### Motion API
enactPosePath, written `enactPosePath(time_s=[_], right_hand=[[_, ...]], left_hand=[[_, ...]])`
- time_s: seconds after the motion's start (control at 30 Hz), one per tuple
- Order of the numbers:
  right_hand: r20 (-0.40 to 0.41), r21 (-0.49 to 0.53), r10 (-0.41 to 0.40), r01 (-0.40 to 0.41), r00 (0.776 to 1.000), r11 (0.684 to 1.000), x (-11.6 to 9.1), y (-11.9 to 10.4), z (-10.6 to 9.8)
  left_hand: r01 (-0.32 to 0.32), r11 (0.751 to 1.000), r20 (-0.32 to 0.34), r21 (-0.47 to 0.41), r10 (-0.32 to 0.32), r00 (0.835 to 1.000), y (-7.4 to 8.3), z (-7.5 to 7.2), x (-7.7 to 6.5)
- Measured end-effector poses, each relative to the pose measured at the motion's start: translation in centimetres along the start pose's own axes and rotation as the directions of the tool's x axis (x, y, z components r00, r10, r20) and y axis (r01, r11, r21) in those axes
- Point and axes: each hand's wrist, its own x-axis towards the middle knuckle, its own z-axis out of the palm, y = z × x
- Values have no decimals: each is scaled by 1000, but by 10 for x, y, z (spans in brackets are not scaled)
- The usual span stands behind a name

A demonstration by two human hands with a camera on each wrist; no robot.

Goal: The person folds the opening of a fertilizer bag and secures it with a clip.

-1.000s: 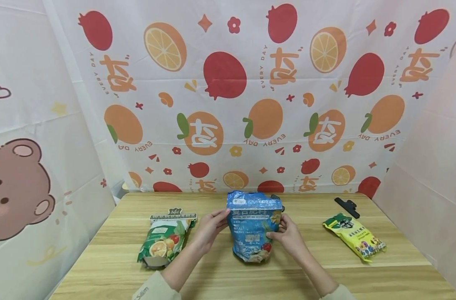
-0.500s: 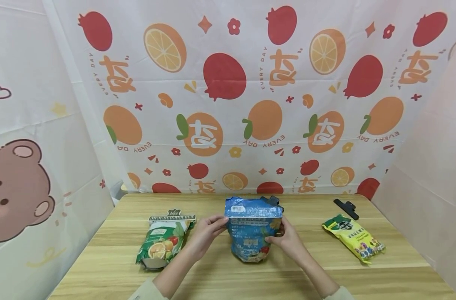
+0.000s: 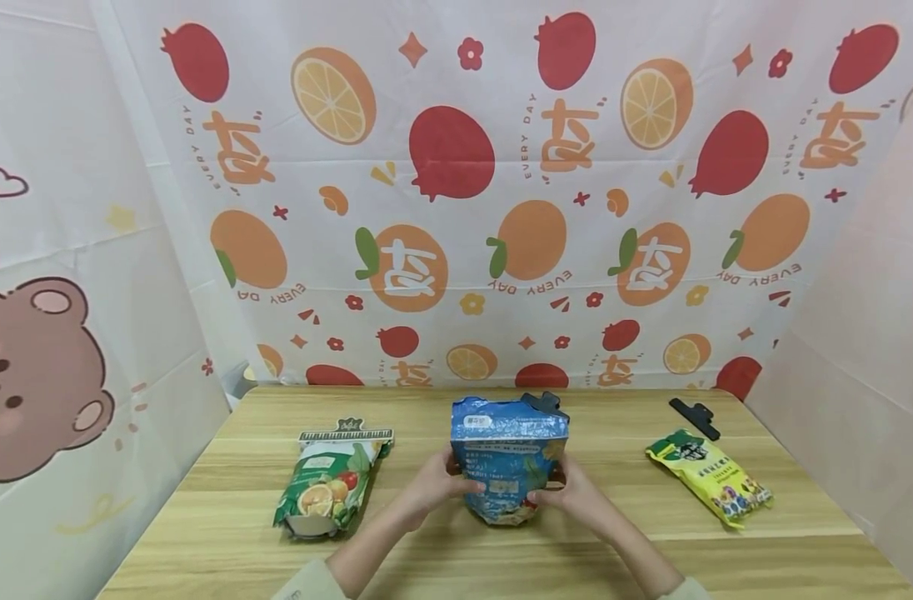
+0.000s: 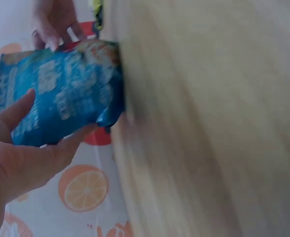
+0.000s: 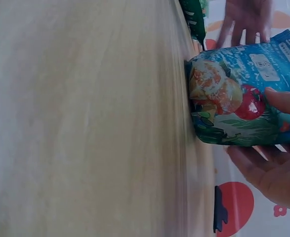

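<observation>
- head view?
- a blue bag (image 3: 506, 462) upright in the middle of the counter (image 3: 456, 565), left hand (image 3: 436, 487) and right hand (image 3: 578, 493) at its sides; a green bag (image 3: 329, 490) to the left, a yellow bag (image 3: 711, 479) to the right.
- left wrist view?
- left fingers (image 4: 78, 137) pinching the blue bag's left side.
- right wrist view?
- right fingers (image 5: 248, 164) pinching its right side, thumb (image 5: 287, 102) beside a printed tomato (image 5: 248, 104).

A puffy blue bag (image 3: 509, 462) with food pictures is held upright, midway between the left and right edges of the bench (image 3: 456, 571).
</observation>
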Motion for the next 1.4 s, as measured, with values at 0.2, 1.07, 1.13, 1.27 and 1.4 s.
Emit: enactPosePath(time_s=[0.2,1.07,1.13,1.27,1.4], right_hand=[[2,-43,-13,13,1000,999,1,3,2],[-85,-36,-21,18,996,999,4,-2,-1],[-126,-28,-35,32,991,999,3,-7,-7],[-192,-36,-99,94,977,995,2,-20,-18],[-213,-42,-282,280,935,959,1,-32,-28]], left_hand=[[4,1000,-31,-17,-4,999,-6,5,1],[-23,1000,-104,8,23,994,-5,-7,-1],[-36,999,-133,-6,35,991,1,-11,-3],[-84,995,-184,51,92,979,18,-19,-8],[-218,935,-194,279,277,941,31,-25,-8]])
